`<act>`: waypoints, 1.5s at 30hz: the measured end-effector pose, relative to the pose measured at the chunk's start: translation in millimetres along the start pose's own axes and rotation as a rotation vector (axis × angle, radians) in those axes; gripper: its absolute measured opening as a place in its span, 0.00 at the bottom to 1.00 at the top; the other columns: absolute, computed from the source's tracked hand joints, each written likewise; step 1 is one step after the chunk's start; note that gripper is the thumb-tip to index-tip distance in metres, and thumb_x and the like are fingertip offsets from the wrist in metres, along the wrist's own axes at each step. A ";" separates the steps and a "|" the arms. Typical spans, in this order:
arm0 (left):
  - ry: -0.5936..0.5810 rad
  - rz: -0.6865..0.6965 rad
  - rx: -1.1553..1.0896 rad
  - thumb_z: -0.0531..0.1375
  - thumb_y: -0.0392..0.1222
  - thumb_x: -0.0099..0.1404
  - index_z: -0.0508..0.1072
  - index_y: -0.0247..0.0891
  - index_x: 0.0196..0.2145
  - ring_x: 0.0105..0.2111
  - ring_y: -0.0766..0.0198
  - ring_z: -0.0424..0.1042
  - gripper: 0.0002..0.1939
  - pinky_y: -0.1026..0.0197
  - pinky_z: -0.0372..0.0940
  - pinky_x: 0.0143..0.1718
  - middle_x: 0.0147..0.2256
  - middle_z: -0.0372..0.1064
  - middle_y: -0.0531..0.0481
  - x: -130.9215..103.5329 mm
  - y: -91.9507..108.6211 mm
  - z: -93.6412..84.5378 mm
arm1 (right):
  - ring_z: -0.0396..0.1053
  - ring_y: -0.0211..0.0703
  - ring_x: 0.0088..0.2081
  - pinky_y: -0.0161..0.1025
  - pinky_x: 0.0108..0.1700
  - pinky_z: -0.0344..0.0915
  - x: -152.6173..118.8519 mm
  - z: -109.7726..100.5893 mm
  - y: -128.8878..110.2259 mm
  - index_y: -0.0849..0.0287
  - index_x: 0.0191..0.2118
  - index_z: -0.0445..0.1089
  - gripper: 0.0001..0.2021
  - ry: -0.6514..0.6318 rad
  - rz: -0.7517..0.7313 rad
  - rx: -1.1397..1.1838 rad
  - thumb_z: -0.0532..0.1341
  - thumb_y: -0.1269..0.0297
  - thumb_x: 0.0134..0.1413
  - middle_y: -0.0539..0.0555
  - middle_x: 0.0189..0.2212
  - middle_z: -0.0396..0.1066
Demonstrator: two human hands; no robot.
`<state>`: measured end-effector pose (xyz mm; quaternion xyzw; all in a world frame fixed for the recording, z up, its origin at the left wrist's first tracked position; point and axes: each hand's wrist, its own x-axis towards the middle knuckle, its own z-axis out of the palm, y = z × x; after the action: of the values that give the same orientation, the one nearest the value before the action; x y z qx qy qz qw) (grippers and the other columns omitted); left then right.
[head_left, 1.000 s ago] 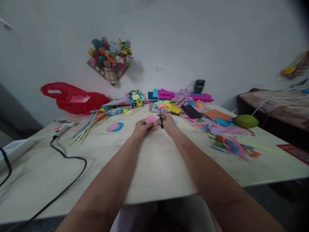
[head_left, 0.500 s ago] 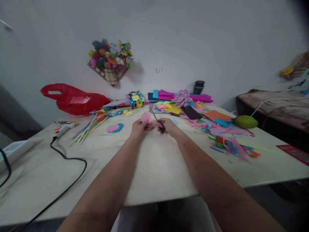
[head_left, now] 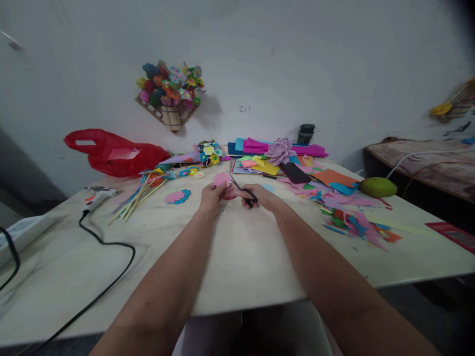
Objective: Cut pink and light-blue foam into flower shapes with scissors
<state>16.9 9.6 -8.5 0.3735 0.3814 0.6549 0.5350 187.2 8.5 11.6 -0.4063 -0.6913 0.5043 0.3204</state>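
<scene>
My left hand [head_left: 214,197] pinches a pink scalloped paper flower [head_left: 221,179] over the middle of the table. Around the black handles of a pair of scissors [head_left: 237,184] my right hand [head_left: 259,195] is closed. The blades point up and left, beside the flower's right edge, and look slightly apart. More pink paper shows by the left fingertips. Left of my hands, a pink cut-out [head_left: 174,198] overlaps a blue scalloped one [head_left: 184,196] on the table.
On the left are a glue gun [head_left: 97,199] with a black cord, thin sticks [head_left: 139,199] and a red plastic bag [head_left: 118,158]. Paper scraps [head_left: 356,222], a black phone-like object [head_left: 295,173] and a green fruit [head_left: 378,187] lie right. A purple flower [head_left: 280,151] stands behind.
The pink flower has shifted slightly left and up with my left hand. The scissors have tilted further left, their blades now more apart.
</scene>
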 end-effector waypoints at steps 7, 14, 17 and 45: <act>0.028 -0.025 -0.090 0.71 0.33 0.45 0.74 0.30 0.29 0.30 0.60 0.77 0.13 0.61 0.71 0.36 0.26 0.74 0.46 1.4 0.5 0.2 | 0.63 0.31 0.14 0.27 0.12 0.47 1.0 2.1 0.3 0.62 0.28 0.67 0.09 -0.004 -0.005 -0.005 0.61 0.62 0.56 0.48 0.16 0.69; -0.005 -0.021 -0.132 0.70 0.32 0.45 0.74 0.30 0.27 0.31 0.60 0.77 0.10 0.60 0.71 0.37 0.27 0.75 0.45 0.0 1.4 1.5 | 0.64 0.32 0.14 0.27 0.12 0.47 0.3 3.6 -0.7 0.62 0.28 0.68 0.10 -0.004 0.012 0.029 0.60 0.61 0.57 0.49 0.16 0.69; -0.012 -0.022 -0.126 0.71 0.32 0.44 0.74 0.31 0.27 0.31 0.60 0.77 0.11 0.60 0.71 0.37 0.27 0.75 0.46 -1.3 2.3 2.3 | 0.64 0.32 0.15 0.27 0.12 0.47 -0.2 3.8 -0.6 0.62 0.28 0.68 0.11 -0.013 -0.025 0.039 0.60 0.60 0.56 0.49 0.17 0.69; -0.026 -0.001 -0.201 0.70 0.29 0.41 0.75 0.30 0.24 0.28 0.64 0.75 0.09 0.61 0.71 0.36 0.25 0.75 0.46 -0.4 1.4 3.4 | 0.60 0.29 0.14 0.27 0.13 0.48 0.2 3.9 -0.8 0.62 0.28 0.64 0.12 -0.022 -0.026 0.041 0.58 0.59 0.58 0.48 0.17 0.68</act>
<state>19.4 9.3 -5.8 0.3261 0.3071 0.6845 0.5751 183.6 6.8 11.2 -0.3852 -0.6896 0.5186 0.3274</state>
